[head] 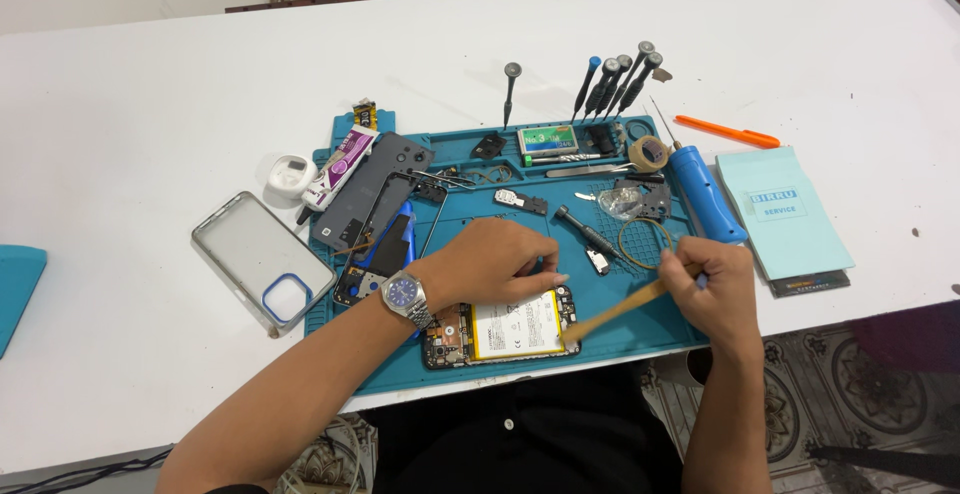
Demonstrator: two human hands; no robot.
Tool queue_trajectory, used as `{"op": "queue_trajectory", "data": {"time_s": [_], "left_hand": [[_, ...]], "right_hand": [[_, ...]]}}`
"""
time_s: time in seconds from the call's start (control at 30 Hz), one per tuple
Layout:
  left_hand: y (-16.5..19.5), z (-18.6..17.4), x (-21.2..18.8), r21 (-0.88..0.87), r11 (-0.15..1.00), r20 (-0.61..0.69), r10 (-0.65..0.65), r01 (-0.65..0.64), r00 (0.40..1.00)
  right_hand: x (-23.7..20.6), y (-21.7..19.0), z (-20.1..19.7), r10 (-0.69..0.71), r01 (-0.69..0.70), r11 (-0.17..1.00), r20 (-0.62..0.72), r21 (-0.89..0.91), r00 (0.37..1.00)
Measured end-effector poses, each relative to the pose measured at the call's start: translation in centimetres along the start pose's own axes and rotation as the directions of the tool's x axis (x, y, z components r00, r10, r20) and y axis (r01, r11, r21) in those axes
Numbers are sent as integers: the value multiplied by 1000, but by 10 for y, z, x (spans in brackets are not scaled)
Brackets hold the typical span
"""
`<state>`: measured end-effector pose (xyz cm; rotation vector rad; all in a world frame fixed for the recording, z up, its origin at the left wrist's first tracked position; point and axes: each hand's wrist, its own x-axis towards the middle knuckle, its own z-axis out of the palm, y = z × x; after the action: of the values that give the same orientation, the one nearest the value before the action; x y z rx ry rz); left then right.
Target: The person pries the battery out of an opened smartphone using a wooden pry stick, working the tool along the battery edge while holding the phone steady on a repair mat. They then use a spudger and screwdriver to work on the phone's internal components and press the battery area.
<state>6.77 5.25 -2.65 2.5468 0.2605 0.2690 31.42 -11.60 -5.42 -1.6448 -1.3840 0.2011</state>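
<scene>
Light-blue packet (785,212) right of mat; purple-white tube (340,166) upper left.

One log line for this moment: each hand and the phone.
left hand: pressing on opened phone | right hand: holds wooden stick, tip at battery edge | mat: blue, under phone

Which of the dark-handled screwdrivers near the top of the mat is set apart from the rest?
The single black screwdriver with the round silver cap, left of the others. The other four screwdrivers lean together in a cluster further right, one of them blue-capped.
</scene>
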Motion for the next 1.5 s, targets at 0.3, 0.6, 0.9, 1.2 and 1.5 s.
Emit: {"op": "queue_trajectory", "data": {"time_s": [0.3,0.6,0.9,1.2,1.5], "left_hand": [[1,0,0,5,1000,0,-7,7,1000],[1,0,1,-8,1000,1,-16,16,1000],[-2,2,0,13,998,-88,65,-65,994],[-1,0,1,-9,1000,-9,-28,28,1000],[0,-1,3,-4,998,16,-60,60,998]], "right_hand": [[0,1,-2,-5,4,1000,67,15,998],[1,-8,5,141,-150,983,-88,-109,986],[2,-45,29,10,5,992,119,-127,993],[-2,-45,36,49,-40,997,143,-70,988],[-1,-48,40,-26,29,998,64,-55,998]]}}
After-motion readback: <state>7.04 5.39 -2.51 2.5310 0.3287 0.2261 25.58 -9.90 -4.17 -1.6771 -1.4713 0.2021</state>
